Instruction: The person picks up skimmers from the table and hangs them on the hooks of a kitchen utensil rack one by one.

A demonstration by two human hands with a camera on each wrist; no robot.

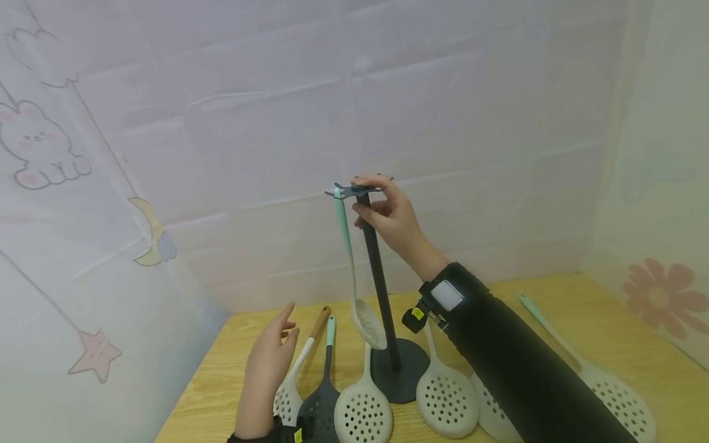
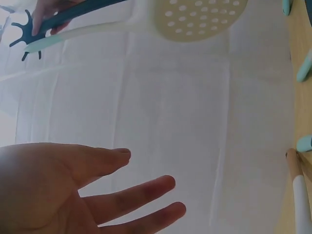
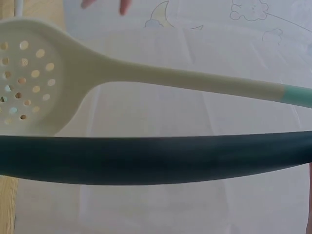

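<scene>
A dark utensil stand (image 1: pixel 382 289) rises from its round base (image 1: pixel 407 369) on the wooden table (image 1: pixel 598 320). My right hand (image 1: pixel 364 197) grips the stand at its top, one finger lying over the hook crown and the thumb against the pole. From one hook hangs a white perforated skimmer (image 1: pixel 354 271) with a mint handle end. In the right wrist view the skimmer (image 3: pixel 146 73) runs alongside the pole (image 3: pixel 156 158). My left hand (image 1: pixel 285 332) hovers open and holds nothing, fingers straight, above the utensils at the left. In the left wrist view the hand (image 2: pixel 73 190) shows below the skimmer head (image 2: pixel 200 19).
Several utensils lie around the base: a dark slotted spatula (image 1: pixel 318 409), a wooden-handled skimmer (image 1: pixel 299 363), and white skimmers (image 1: pixel 362 412) (image 1: pixel 445 397) (image 1: pixel 615 387). Fabric sheets with cartoon prints wall the table at the back and on both sides.
</scene>
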